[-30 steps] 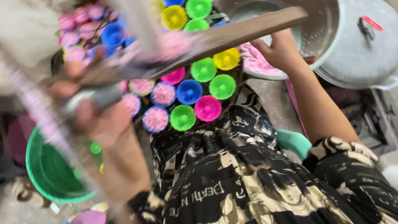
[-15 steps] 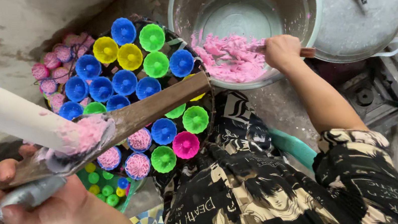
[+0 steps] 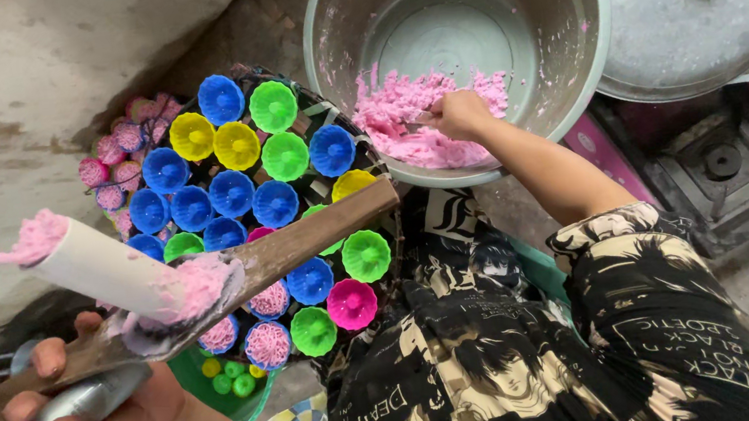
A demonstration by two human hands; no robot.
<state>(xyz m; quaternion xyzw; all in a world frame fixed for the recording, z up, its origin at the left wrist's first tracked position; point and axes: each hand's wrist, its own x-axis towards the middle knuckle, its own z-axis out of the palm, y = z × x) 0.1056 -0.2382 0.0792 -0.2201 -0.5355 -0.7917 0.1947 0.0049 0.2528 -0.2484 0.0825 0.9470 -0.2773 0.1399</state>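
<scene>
Filling step: right hand (image 3: pixel 461 114), upper centre, closed on pink dough (image 3: pixel 412 125); left hand (image 3: pixel 100 416), lower left, grips white tube (image 3: pixel 105 267); next, pack tube cleanly

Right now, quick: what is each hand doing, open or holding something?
Left hand: closed around a flat wooden stick and a grey handle, white tube resting on top.
Right hand: fingers curled in the pink dough, in the metal basin.
</scene>
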